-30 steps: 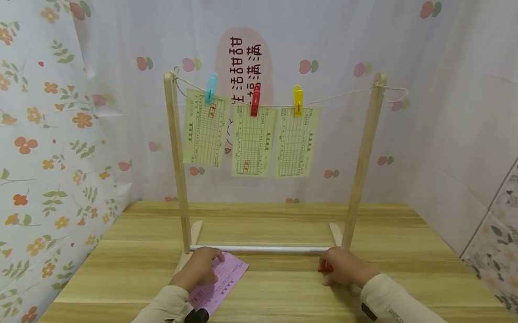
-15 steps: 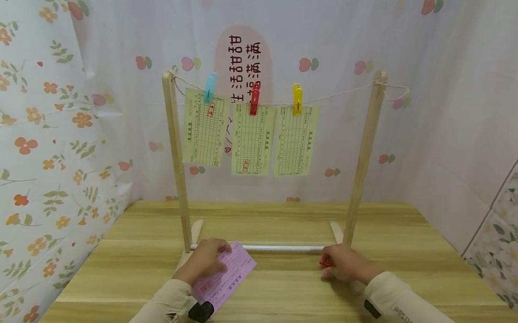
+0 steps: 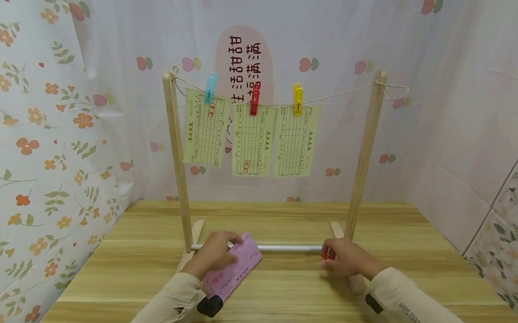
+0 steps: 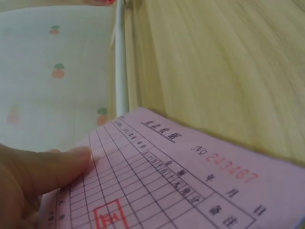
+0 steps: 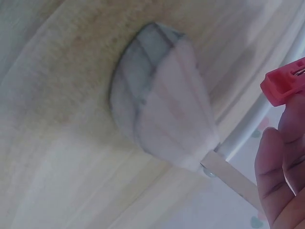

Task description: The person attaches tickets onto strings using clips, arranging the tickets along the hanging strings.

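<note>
In the head view my left hand [image 3: 216,254] pinches a pink receipt slip [image 3: 242,266] by its left edge. The slip tilts just in front of the white rod [image 3: 290,248]. Its printed grid, a red stamp and a red serial number face up in the left wrist view, my thumb [image 4: 57,169] lying on the sheet. My right hand [image 3: 348,257] holds a red clothespin [image 5: 284,82] between thumb and fingers, beside the foot of the right post. Three pale green receipts [image 3: 252,145] hang from a string on blue [image 3: 211,88], red [image 3: 255,99] and yellow [image 3: 297,99] clothespins.
Two wooden posts, left [image 3: 176,161] and right [image 3: 365,157], carry the string, and the rod joins them low down. Their flat feet, one close up in the right wrist view [image 5: 167,95], rest on the wood-grain table [image 3: 281,311]. Printed curtains [image 3: 74,163] enclose the back and sides.
My left hand has raised the pink receipt slip off the table and moved it slightly right and away from me. My right hand has risen slightly with the red clothespin.
</note>
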Demonstrator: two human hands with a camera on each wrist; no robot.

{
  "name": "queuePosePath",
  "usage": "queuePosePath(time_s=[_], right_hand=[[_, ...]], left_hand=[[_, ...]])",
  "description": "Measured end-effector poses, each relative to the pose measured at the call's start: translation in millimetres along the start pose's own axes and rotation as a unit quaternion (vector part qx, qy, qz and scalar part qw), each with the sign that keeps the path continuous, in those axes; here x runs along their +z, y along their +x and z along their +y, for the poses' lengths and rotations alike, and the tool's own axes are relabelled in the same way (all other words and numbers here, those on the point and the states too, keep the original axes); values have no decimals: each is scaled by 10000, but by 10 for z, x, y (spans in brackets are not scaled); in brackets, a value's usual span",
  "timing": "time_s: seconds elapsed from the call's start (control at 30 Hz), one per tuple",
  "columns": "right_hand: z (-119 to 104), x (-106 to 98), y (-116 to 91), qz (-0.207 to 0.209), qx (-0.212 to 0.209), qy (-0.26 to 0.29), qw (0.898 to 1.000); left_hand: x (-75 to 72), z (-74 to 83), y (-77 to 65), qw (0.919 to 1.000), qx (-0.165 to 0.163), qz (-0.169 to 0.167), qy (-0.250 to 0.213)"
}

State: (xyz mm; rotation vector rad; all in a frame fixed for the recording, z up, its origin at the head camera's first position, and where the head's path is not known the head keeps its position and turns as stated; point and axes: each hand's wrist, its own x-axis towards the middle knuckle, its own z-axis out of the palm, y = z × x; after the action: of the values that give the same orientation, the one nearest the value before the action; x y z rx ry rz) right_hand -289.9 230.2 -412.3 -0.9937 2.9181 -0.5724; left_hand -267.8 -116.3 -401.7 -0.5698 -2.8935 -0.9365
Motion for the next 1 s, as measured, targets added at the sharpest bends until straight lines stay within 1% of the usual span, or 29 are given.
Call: queuePosePath(time_s=[0.13,0.3,0.37,0.53,0.6,0.67,0.83,1.0], right_hand=[[-13,-56,-6,37,38,63,10000],[-23,-100,-14,223,-40,87,9997],[-24,-106,-14,240,-86,101,9996],[-19,-142,-9,179,-44,94,9998],[-20,-162,-6,220,-24,33,9997],[-28,-192,-5,285,-104,-15,9995],[-85,-257,-9,228,-160,-22,9996],[-113,-281,3,163,-37,-21,9999]], left_hand=[[-14,76,41,9999,-79,-91,-79],[-48,166,70,9998,-142,-139,-78],[-59,193,74,9997,-150,-163,-73],[-85,257,91,9998,-67,-192,-74],[-95,284,105,9998,2,-191,-66],[-105,315,122,9998,28,-190,-20],[-137,376,151,9996,95,-154,198],[-164,429,166,9996,99,-164,199]])
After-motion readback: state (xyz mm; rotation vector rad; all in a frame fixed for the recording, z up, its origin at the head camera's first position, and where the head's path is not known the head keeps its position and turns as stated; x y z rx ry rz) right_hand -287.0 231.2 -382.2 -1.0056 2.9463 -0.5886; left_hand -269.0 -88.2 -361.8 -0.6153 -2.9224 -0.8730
